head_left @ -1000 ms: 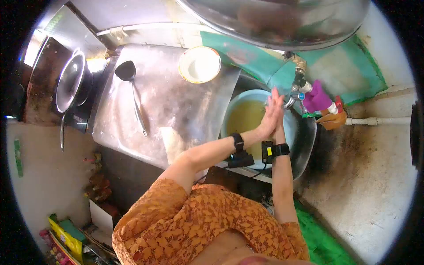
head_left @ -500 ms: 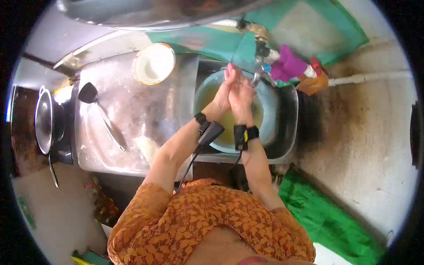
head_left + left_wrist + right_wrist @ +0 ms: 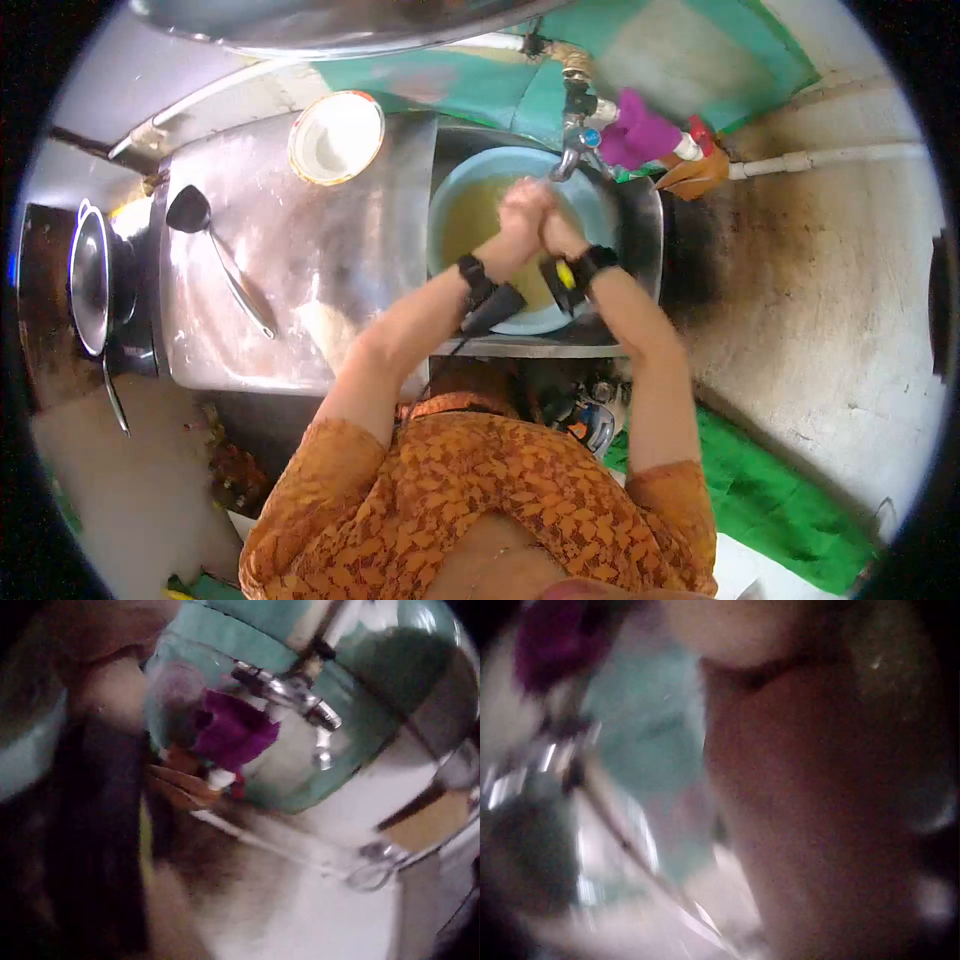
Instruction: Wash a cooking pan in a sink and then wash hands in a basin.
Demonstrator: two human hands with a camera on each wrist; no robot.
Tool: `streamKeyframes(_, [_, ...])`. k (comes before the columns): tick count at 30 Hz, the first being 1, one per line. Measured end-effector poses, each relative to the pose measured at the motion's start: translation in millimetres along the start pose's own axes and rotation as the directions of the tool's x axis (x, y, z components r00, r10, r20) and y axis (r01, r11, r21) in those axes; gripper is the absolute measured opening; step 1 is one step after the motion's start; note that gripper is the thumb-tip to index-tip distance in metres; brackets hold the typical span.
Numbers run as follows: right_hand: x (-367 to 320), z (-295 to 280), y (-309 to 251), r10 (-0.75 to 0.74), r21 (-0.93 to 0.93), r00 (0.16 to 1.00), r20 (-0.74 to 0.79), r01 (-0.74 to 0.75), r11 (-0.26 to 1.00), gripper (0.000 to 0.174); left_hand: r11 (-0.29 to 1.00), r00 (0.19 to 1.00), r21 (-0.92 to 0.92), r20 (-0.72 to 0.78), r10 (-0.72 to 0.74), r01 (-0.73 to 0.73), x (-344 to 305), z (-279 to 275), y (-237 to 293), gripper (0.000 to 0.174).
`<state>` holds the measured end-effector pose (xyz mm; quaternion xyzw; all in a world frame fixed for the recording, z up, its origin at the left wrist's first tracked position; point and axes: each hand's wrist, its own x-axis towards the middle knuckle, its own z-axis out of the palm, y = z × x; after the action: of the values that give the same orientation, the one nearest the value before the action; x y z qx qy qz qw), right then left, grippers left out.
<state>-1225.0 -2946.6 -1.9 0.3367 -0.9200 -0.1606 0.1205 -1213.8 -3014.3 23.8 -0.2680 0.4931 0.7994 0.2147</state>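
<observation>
My left hand (image 3: 521, 208) and right hand (image 3: 562, 236) are pressed together over a light blue basin (image 3: 590, 190). Nothing else shows between them. Motion blurs the fingers, and I cannot tell how they are curled. Cloudy yellowish water (image 3: 470, 215) fills part of the basin, which stands in a metal sink (image 3: 646, 235). Just beyond the hands is the tap (image 3: 572, 160) with its blue-marked knob. A blurred stretch of skin fills much of the right wrist view, while the left wrist view mostly takes in the tap and wall.
A purple cloth (image 3: 640, 132) hangs beside the tap. On the metal counter (image 3: 300, 235) at left lie a black-headed spatula (image 3: 233, 272) and a white bowl (image 3: 337, 138). Farther left stands a pan (image 3: 90, 280). A large metal vessel (image 3: 340, 22) overhangs the back.
Both hands have come back from near the tap, lower over the basin's middle. Their fingers pointed straight forward earlier; now they look bunched together. My right elbow has swung outward, and the head view has shifted.
</observation>
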Motion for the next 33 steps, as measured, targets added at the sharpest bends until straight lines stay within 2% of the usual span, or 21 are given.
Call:
streamKeyframes(1, [-13, -12, 1, -0.173, -0.117, 0.985, 0.021, 0.174, 0.978, 0.015, 0.989, 0.978, -0.123, -0.181, -0.1, 0.078, -10, 3, 21, 0.053])
streamKeyframes(2, [-15, -6, 6, -0.164, 0.383, 0.978, 0.129, 0.103, 0.918, 0.016, 0.989, 0.993, -0.085, 0.005, -0.119, 0.119, 1, -17, 23, 0.05])
streamKeyframes(3, [-19, 8, 11, -0.153, 0.765, 0.96, 0.235, -0.085, 0.639, 0.018, 0.994, 0.954, -0.012, 0.281, -0.103, 0.111, 7, -39, 22, 0.047])
streamKeyframes(5, [19, -32, 19, -0.482, 0.452, 0.876, -0.032, 0.442, 0.774, 0.011, 0.978, 0.776, 0.094, 0.625, 0.086, -0.184, 7, -77, 47, 0.042])
streamKeyframes(6, [30, -83, 29, -0.481, 0.476, 0.876, -0.035, 0.438, 0.763, 0.01, 0.886, 0.634, 0.114, 0.739, 0.226, -0.449, 2, -78, 53, 0.04])
streamKeyframes(8, [23, -96, 29, -0.215, 0.64, 0.97, -0.112, 0.236, 0.731, 0.012, 0.568, 0.349, 0.03, 0.815, 0.462, -0.823, -5, -66, 58, 0.035])
streamKeyframes(9, [10, -87, 25, 0.013, 0.766, 0.994, -0.111, 0.077, 0.638, 0.013, 0.543, 0.312, -0.022, 0.798, 0.515, -0.84, -9, -52, 49, 0.033])
streamKeyframes(10, [4, -73, 24, 0.226, 0.866, 0.97, -0.086, -0.04, 0.499, 0.015, 0.877, 0.56, -0.418, 0.679, 0.475, -0.236, 29, -31, 14, 0.03])
streamKeyframes(11, [1, -57, 24, 0.41, 0.939, 0.912, -0.012, -0.131, 0.317, 0.016, 0.554, 0.713, -0.702, 0.654, 0.253, 0.447, 58, -13, -14, 0.028])
streamKeyframes(13, [3, -35, 23, 0.621, 0.982, 0.765, 0.167, -0.188, -0.033, 0.019, 0.62, 0.887, -0.757, 0.411, 0.209, 0.205, 13, 15, -1, 0.027])
streamKeyframes(14, [7, -30, 21, 0.648, 0.975, 0.73, 0.219, -0.187, -0.119, 0.021, 0.747, 0.898, -0.656, 0.257, 0.356, -0.109, 13, 15, -4, 0.026])
streamKeyframes(15, [9, -31, 14, 0.665, 0.974, 0.712, 0.227, -0.178, -0.141, 0.023, 0.795, 0.868, -0.458, 0.092, 0.488, -0.398, 14, 15, -7, 0.027])
streamKeyframes(16, [10, -35, 4, 0.687, 0.982, 0.702, 0.187, -0.161, -0.103, 0.025, 0.652, 0.65, -0.023, 0.058, 0.757, -0.758, 47, -4, -38, 0.028])
streamKeyframes(17, [10, -45, -5, 0.638, 0.992, 0.766, 0.078, -0.123, 0.026, 0.028, 0.713, 0.708, 0.018, 0.141, 0.692, -0.701, 48, -15, -29, 0.028])
streamKeyframes(18, [6, -48, -25, 0.716, 0.995, 0.698, 0.023, -0.087, 0.052, 0.03, 0.891, 0.843, -0.009, 0.32, 0.433, -0.454, 41, -27, -14, 0.028])
streamKeyframes(20, [-10, -63, -57, 0.744, 0.991, 0.668, 0.02, -0.112, 0.073, 0.032, 0.968, 0.894, 0.082, 0.408, 0.183, -0.236, 38, -35, -3, 0.028])
streamKeyframes(24, [-33, -81, -85, 0.618, 0.978, 0.785, 0.046, -0.161, 0.132, 0.035, 0.884, 0.943, 0.354, 0.239, 0.231, -0.306, 48, -20, -8, 0.029])
streamKeyframes(26, [-27, -82, -66, 0.436, 0.968, 0.898, 0.057, -0.156, 0.195, 0.037, 0.757, 0.923, 0.529, 0.22, 0.315, -0.384, 48, -17, -12, 0.03])
streamKeyframes(28, [-12, -80, -38, 0.187, 0.956, 0.979, 0.079, -0.127, 0.263, 0.039, 0.561, 0.866, 0.66, 0.347, 0.361, -0.499, 42, -25, -8, 0.03])
streamKeyframes(32, [21, -71, 8, -0.221, 0.871, 0.927, 0.304, -0.177, 0.457, 0.035, 0.129, 0.631, 0.622, 0.728, 0.269, -0.772, 24, -37, 2, 0.031])
streamKeyframes(33, [27, -60, 17, -0.278, 0.885, 0.887, 0.369, -0.244, 0.397, 0.035, 0.052, 0.558, 0.561, 0.8, 0.221, -0.826, 19, -34, 4, 0.031])
